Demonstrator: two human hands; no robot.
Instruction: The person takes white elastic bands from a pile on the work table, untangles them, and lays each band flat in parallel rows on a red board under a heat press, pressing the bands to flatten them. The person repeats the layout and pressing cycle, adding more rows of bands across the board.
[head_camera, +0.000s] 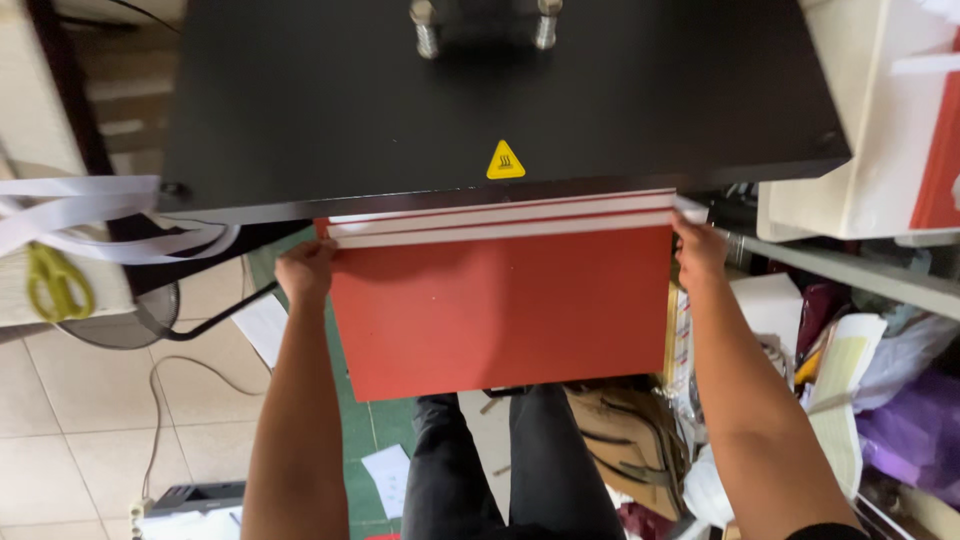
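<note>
A large black heat press fills the top of the view, its flat upper plate bearing a small yellow warning triangle. Below it a red pad sticks out toward me, with white strips lying along its far edge under the plate. My left hand grips the pad's left edge near the far corner. My right hand grips the right edge at the far corner. Both arms reach up from below, and my dark trousers show under the pad.
White ribbon straps and yellow-green scissors lie at the left. A tan bag, papers and purple plastic crowd the right floor. A white shelf unit stands at the upper right. Cables run over the tiled floor.
</note>
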